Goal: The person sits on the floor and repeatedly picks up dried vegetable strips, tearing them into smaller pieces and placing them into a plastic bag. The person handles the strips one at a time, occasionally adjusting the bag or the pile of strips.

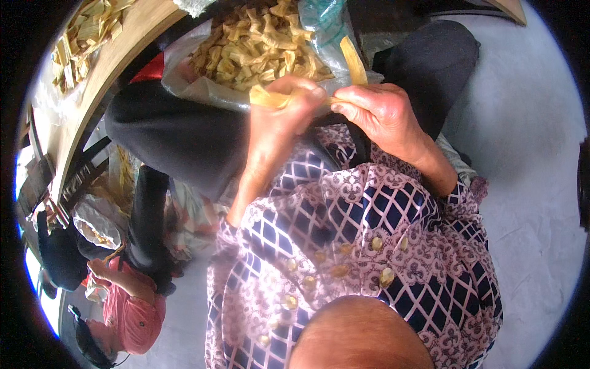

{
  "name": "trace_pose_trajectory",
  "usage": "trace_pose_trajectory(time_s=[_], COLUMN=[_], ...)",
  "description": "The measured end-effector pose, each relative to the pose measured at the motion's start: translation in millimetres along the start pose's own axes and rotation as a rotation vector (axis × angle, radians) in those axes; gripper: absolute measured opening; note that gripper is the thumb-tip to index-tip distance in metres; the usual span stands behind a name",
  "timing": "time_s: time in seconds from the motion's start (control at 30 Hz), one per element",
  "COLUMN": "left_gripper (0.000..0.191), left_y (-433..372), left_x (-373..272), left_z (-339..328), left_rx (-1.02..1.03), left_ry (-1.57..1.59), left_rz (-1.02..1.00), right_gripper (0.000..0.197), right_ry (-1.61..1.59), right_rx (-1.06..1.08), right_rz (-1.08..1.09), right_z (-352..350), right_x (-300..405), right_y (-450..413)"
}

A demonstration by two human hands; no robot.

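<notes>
My left hand [288, 104], slightly blurred, grips a strip of pale yellow dried plant material [267, 98], whose wide end sticks out to its left. Close beside it on the right, my right hand [380, 113] pinches the narrow stretch between the two hands with thumb and finger. Another flat end of yellow strip [353, 60] stands up above my right hand; whether it is the same piece cannot be told. Just beyond both hands lies an open clear plastic bag [207, 94] filled with folded or knotted yellow pieces [258, 44].
A curved-looking wooden table edge [99, 87] runs along the left, with a heap of dried strips [78, 50] on it. At lower left a co-worker in a pink top [133, 313] sits near a white bag [99, 221] of pieces. Grey floor [521, 184] lies at right.
</notes>
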State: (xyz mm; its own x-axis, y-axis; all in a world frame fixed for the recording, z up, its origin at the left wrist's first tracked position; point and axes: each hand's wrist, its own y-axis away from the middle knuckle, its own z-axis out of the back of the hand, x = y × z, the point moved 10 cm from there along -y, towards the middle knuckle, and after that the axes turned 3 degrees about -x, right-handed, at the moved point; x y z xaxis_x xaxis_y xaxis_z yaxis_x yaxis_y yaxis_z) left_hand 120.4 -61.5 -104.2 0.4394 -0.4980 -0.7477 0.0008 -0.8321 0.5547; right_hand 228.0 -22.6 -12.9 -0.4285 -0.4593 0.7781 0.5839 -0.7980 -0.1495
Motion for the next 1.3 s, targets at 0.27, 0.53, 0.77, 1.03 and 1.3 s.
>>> trace_pose_trajectory(time_s=[0.27, 0.53, 0.77, 1.03, 1.3], left_gripper=[0.006, 0.009, 0.023, 0.021, 0.016], left_y=[10.8, -3.7, -18.7, -27.9, -34.4], left_x=[13.8, 9.9, 13.3, 24.1, 16.6], left_z=[12.8, 13.4, 17.5, 20.4, 31.6], left_rx=[-0.098, -0.046, -0.061, -0.067, 0.026], left_ry=[0.189, 0.154, 0.296, 0.292, 0.631], left_rz=[0.054, -0.027, -0.011, 0.016, 0.033], right_gripper=[0.013, 0.013, 0.009, 0.011, 0.024], right_ry=[-0.024, 0.128, 0.281, 0.298, 0.102], right_rx=[0.052, -0.029, -0.052, -0.037, -0.272], right_rz=[-0.099, 0.049, 0.191, 0.173, 0.088], right_z=[5.3, 12.4, -5.7, -30.0, 9.6], right_x=[-9.8, 2.6, 6.9, 13.2, 14.7], right_y=[24.1, 14.0, -7.4, -19.7, -6.9])
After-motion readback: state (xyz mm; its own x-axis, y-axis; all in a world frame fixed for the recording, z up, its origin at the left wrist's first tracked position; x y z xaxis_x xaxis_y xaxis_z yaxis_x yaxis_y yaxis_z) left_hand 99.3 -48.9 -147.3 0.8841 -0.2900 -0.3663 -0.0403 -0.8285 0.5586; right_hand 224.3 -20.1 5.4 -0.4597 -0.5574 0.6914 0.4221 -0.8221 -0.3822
